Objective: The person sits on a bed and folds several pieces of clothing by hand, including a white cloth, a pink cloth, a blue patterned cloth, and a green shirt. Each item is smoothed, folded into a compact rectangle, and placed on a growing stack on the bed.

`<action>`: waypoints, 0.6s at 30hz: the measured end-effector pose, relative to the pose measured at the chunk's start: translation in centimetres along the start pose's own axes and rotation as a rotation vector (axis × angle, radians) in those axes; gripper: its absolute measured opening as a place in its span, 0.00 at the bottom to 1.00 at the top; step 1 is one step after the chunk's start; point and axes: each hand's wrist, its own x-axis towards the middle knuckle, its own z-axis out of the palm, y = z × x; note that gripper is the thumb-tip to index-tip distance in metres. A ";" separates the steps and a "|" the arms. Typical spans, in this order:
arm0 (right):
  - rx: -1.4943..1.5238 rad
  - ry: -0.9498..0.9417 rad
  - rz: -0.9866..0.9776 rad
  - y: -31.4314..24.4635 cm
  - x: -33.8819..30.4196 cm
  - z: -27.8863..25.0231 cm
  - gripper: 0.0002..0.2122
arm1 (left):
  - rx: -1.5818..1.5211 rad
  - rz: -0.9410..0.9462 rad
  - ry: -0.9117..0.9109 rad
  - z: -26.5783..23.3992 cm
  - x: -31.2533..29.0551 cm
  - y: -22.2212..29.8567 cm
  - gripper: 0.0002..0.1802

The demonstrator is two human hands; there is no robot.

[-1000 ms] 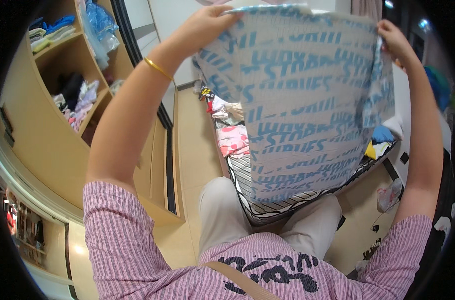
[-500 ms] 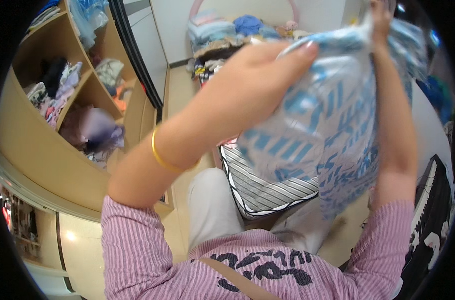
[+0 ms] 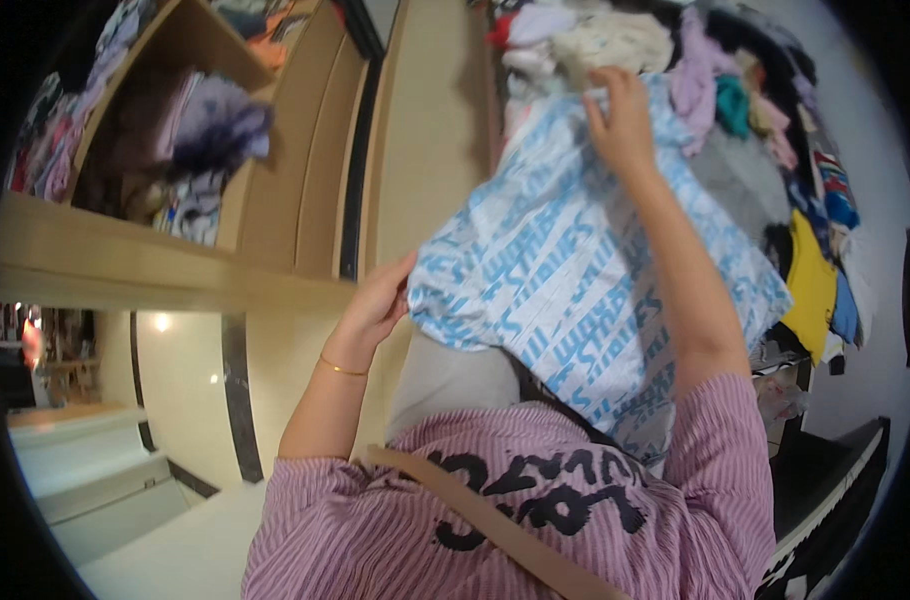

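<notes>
A white shirt with blue slanted print [image 3: 565,260] is spread out in front of me, its lower end hanging down near my lap. My left hand [image 3: 377,300] is closed on the bunched left edge of this shirt, with the fingertips partly hidden by the cloth. Across the shirt reaches my right arm. At its far edge my right hand [image 3: 623,118] touches the cloth, thumb and fingers apart. Beyond and beside the shirt lie heaped clothes, among them a lilac garment [image 3: 697,75] and a yellow garment [image 3: 811,285].
Left of me stands a wooden shelf unit [image 3: 260,205] with folded and bundled clothes [image 3: 220,125] in its compartments. A pale wall [image 3: 865,150] borders the clothes pile on the right. At the lower right there is a black keyboard-like object [image 3: 825,490].
The shirt has come down from a raised, bunched hold and now lies spread over the pile. Both hands have lowered with it, and the view has turned toward the heaped clothes.
</notes>
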 end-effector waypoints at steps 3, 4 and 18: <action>0.121 -0.224 0.014 -6.7 -1.3 -5.8 0.10 | 0.020 0.019 -0.036 0.2 -1.3 -1.0 0.17; 0.207 -0.361 0.060 -9.4 -2.8 -7.2 0.09 | 0.038 0.024 -0.068 0.4 -1.8 -1.2 0.17; 0.884 -0.554 1.065 -17.5 -17.1 -6.7 0.09 | -0.194 0.215 -0.211 5.6 -1.5 2.3 0.14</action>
